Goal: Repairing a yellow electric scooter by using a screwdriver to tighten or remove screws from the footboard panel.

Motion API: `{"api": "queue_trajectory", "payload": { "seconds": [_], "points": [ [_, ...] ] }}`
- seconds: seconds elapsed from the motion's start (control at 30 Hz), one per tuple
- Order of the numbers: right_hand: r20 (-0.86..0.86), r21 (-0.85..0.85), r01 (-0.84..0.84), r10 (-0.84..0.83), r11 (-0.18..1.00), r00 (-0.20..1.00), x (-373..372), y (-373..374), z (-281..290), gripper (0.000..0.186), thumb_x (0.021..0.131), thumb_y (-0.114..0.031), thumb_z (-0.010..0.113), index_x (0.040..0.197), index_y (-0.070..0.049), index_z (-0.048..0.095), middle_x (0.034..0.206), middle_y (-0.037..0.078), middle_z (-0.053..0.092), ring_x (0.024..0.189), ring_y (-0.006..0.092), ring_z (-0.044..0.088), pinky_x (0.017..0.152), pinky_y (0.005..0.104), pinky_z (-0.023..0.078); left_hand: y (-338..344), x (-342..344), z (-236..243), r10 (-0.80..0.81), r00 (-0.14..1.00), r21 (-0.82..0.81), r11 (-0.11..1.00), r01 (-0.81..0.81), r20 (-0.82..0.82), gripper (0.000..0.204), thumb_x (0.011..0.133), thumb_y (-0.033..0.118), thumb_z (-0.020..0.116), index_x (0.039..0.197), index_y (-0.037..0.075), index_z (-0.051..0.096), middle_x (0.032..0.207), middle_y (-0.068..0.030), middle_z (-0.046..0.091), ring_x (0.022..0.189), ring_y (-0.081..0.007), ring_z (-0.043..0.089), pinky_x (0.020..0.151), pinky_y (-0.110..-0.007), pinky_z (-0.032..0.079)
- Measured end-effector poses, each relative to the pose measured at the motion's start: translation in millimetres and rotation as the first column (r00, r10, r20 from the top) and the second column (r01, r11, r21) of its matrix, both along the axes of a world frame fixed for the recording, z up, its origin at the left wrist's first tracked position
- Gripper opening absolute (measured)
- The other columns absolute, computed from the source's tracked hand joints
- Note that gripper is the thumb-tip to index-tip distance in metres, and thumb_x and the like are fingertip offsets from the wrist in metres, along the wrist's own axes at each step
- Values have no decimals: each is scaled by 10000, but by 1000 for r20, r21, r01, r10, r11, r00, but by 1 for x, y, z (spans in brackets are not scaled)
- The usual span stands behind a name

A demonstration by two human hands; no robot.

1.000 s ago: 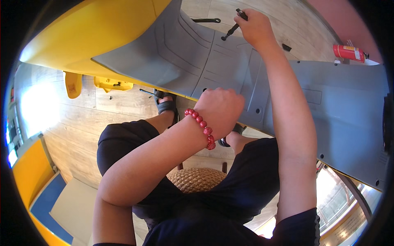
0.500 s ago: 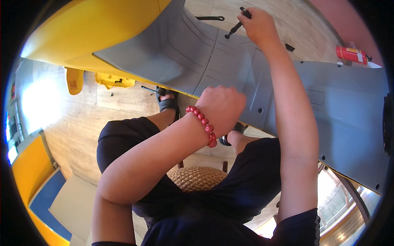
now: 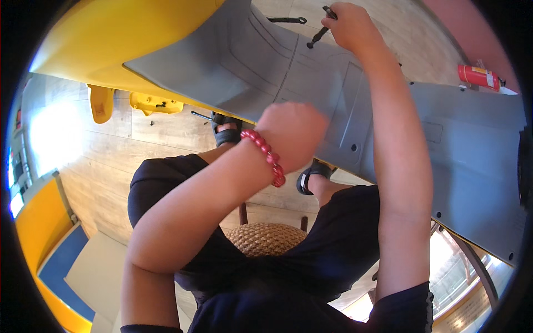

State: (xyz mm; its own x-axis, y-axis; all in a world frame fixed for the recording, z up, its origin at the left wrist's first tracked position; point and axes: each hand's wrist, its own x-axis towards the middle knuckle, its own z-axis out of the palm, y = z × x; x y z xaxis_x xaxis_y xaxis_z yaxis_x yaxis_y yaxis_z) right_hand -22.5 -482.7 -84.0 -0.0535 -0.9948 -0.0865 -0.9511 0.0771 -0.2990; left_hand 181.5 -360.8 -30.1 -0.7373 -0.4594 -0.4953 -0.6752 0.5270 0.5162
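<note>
My right hand is closed around the handle of a black socket wrench. The tool's lower end meets the far part of a grey panel, at a dark round spot. Over the near edge of that panel is my left hand, a red bead bracelet on its wrist. It is curled like a fist and slightly blurred; its fingertips and anything inside them are hidden beneath it. A large yellow curved body joins the panel on the left.
Yellow moulded parts and a yellow piece lie on the wooden floor at left. A thin-shafted tool is near my left foot. A black wrench lies beyond the panel; a red fire extinguisher stands far right. A woven stool is under me.
My left hand has shifted a little up and to the left. My right hand has moved slightly upward in the picture, still holding the socket wrench against the panel.
</note>
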Motion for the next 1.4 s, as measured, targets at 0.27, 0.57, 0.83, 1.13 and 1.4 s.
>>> {"api": "queue_trajectory", "payload": {
  "seconds": [0.27, 0.57, 0.83, 1.13, 1.4],
  "points": [
    [27, 59, -171, 170, 983, 985, -6, -8, 2, 202, 889, -18, 618, 1042, 17, 746, 1051, 268, 718, 994, 434, 684, 892, 456, 553, -36, 22, -7, 267, 937, -36, 959, -282, -223, 274, 921, 190, 572, 1036, 9, 742, 1001, -225, 724, 968, -411, 696, 904, -483, 554],
    [196, 20, -233, 225, 972, 955, -1, -13, -13, 256, 982, -172, 568, 1014, 52, 687, 1049, 261, 711, 1033, 438, 665, 908, 462, 539, -133, -42, -106, 417, 864, -166, 866, -472, -281, 301, 947, 223, 606, 1138, 26, 730, 1054, -210, 737, 998, -379, 708, 893, -453, 553],
    [363, 136, -303, 237, 943, 901, -23, -21, -5, 376, 998, -138, 443, 1224, 58, 671, 1219, 256, 696, 1142, 369, 662, 987, 418, 512, -158, -70, -134, 527, 772, 38, 833, -552, -354, 220, 936, 165, 667, 1066, -2, 728, 944, -224, 742, 915, -367, 717, 814, -444, 562],
    [31, 219, -117, 113, 969, 993, -13, -2, 37, 297, 969, -116, 538, 1099, 66, 732, 1102, 284, 717, 1050, 400, 690, 919, 424, 550, -167, -61, -130, 284, 845, -60, 936, -347, -453, 245, 914, 155, 703, 1080, -25, 714, 906, -189, 752, 860, -324, 732, 777, -408, 565],
    [471, 75, -258, 194, 963, 861, -11, -5, 16, 275, 970, -97, 555, 1126, 49, 728, 1114, 226, 735, 1032, 352, 706, 925, 412, 551, -160, -56, -104, 340, 881, -61, 923, -379, -328, 214, 892, 144, 723, 1028, -19, 702, 894, -190, 738, 856, -332, 720, 787, -410, 560]
  ]
}}
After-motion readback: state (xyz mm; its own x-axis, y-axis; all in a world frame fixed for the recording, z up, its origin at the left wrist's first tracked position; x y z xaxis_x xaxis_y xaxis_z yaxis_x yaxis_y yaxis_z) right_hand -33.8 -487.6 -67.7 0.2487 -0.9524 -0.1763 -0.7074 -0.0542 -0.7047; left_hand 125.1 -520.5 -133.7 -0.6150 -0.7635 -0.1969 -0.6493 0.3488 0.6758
